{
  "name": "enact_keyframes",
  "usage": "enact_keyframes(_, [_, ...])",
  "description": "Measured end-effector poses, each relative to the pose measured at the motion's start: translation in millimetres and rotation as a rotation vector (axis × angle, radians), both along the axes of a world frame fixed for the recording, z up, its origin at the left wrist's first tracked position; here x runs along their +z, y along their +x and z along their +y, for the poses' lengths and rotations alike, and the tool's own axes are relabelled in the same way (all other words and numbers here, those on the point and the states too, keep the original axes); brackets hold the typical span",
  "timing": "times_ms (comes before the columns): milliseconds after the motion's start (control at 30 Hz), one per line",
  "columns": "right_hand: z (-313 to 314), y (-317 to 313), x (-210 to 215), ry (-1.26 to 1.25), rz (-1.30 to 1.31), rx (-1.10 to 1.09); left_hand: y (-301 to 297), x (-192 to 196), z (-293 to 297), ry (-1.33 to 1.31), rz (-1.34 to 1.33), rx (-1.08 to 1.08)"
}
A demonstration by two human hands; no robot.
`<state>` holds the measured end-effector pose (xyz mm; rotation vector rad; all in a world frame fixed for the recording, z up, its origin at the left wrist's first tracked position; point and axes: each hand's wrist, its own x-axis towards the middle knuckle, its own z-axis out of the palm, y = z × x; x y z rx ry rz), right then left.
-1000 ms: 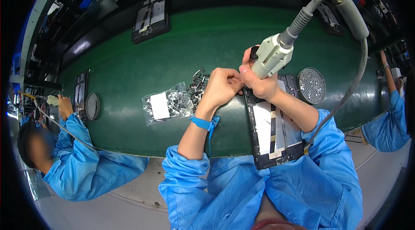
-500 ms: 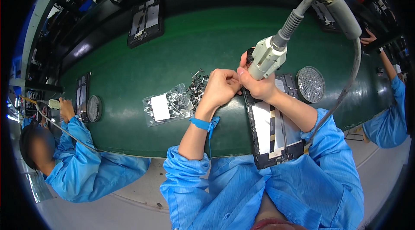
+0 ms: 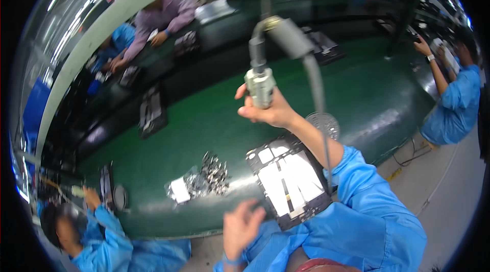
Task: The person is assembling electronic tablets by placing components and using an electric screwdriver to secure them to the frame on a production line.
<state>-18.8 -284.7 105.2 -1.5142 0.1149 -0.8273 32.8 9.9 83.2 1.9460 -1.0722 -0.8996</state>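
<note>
My right hand is raised above the green belt and grips a grey electric screwdriver that hangs from a thick grey cable. Below it lies a black device frame with white panels, at the belt's near edge. My left hand is pulled back near my body, blurred, fingers spread, holding nothing I can see. A clear bag of small metal parts lies left of the frame.
A round perforated dish sits behind the frame. More black frames lie on the belt. A person in blue works at my left, another at my right, others across the far line.
My right hand has lifted the screwdriver up off the frame. My left hand has left the screwdriver tip and drawn back toward me. The view has tilted upward.
</note>
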Motion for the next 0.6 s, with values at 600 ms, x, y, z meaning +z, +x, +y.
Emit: enact_keyframes(600, [-81,-88,32,-0.284,0.545,-0.272,-10,-39,-106,-0.55,0.621,0.488])
